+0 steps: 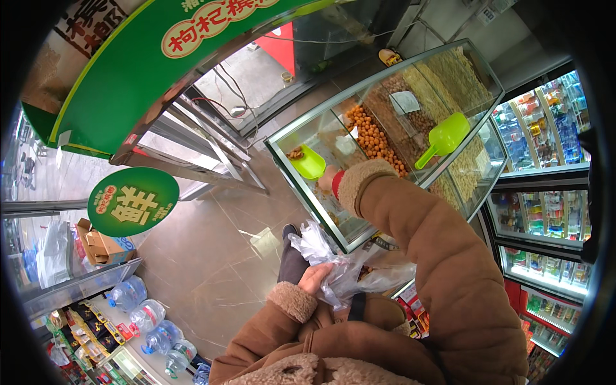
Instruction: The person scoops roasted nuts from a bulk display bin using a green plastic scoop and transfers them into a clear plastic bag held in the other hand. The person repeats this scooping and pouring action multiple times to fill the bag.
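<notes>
My right hand (327, 179) reaches over the glass display case (350, 247), closed on the handle end of a light-green scoop (310, 165). Brown snack pieces (295, 153) lie at the scoop's far lip, above the case's left compartment. Part of this hand is hidden by the red-edged cuff and fleece sleeve. Lower down, my left hand (314, 277) is closed on a thin clear plastic bag (333, 282), which hangs crumpled beside the case's near edge. A second light-green scoop (448, 136) rests toward the case's right side.
The case's other compartments hold round orange-brown snacks (372, 135) and pale dry goods (452, 80). Lit drink fridges (542, 128) stand at right. Large water bottles (147, 317) line the lower left. A green round sign (133, 201) and metal frame stand left.
</notes>
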Action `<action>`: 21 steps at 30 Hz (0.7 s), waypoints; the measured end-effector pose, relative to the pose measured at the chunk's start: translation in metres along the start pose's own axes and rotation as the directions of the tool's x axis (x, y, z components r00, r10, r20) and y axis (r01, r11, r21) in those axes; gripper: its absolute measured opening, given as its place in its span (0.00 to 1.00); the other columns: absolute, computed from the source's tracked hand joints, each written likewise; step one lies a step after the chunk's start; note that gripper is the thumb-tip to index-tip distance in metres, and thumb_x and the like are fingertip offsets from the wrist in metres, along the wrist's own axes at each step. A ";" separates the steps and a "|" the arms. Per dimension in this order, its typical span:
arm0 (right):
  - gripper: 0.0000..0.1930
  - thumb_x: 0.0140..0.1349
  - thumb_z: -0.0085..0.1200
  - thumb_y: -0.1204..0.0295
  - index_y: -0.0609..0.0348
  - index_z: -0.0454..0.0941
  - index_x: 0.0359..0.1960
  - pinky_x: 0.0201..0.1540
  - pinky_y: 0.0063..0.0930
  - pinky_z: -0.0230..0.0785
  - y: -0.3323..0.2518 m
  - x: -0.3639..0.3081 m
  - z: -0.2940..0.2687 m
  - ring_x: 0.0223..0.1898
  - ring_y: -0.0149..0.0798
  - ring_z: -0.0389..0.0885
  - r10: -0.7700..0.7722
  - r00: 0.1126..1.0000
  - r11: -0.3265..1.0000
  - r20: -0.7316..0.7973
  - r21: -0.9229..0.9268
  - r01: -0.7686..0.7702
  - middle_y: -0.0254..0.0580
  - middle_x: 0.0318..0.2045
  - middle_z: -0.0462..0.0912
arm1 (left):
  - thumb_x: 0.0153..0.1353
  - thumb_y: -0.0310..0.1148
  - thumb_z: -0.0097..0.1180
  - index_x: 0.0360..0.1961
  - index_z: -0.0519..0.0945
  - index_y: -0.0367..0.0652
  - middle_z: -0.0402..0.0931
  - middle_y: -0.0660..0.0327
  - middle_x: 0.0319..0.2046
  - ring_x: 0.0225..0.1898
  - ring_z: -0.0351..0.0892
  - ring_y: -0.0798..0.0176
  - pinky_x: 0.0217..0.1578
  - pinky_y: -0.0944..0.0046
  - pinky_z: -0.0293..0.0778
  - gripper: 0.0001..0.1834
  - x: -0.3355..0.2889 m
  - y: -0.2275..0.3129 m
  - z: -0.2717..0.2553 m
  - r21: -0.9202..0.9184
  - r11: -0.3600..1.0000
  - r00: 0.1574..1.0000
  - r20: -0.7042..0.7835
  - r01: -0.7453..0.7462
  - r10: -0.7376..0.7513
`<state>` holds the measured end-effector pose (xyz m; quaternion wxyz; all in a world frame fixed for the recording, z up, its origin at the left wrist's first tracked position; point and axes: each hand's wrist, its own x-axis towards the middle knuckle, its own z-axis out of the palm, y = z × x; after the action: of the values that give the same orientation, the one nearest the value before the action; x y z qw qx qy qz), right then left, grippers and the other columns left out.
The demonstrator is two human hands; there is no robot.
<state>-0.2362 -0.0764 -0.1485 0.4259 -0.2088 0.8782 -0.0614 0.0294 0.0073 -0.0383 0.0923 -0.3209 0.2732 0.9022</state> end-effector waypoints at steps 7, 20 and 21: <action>0.15 0.46 0.63 0.72 0.65 0.80 0.37 0.38 0.34 0.72 0.015 0.027 -0.008 0.40 0.43 0.81 -0.096 0.991 0.991 0.097 -0.083 0.104 0.52 0.34 0.82 | 0.67 0.34 0.39 0.52 0.72 0.29 0.76 0.54 0.46 0.47 0.74 0.62 0.51 0.65 0.67 0.20 0.001 -0.009 -0.007 0.037 0.999 0.999 -0.012 -0.030 0.031; 0.17 0.49 0.54 0.90 0.68 0.74 0.43 0.43 0.32 0.68 0.022 -0.019 -0.014 0.38 0.39 0.77 -0.193 0.961 0.864 0.196 0.499 0.071 0.46 0.37 0.78 | 0.66 0.36 0.41 0.50 0.74 0.29 0.77 0.57 0.44 0.44 0.74 0.66 0.47 0.68 0.67 0.21 -0.004 -0.004 -0.001 0.097 0.993 0.998 0.005 -0.060 0.060; 0.18 0.49 0.53 0.90 0.68 0.74 0.44 0.43 0.32 0.68 0.022 -0.028 -0.019 0.39 0.39 0.77 -0.214 0.959 0.827 0.187 0.556 0.076 0.46 0.38 0.78 | 0.66 0.36 0.41 0.50 0.74 0.30 0.77 0.57 0.43 0.44 0.74 0.66 0.47 0.68 0.68 0.21 -0.004 -0.004 -0.001 0.071 0.993 0.995 0.040 -0.089 0.086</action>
<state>-0.2428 -0.0461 -0.1228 0.5652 -0.1518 0.7475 -0.3144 0.0346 0.0103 -0.0379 0.0693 -0.2881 0.3181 0.9006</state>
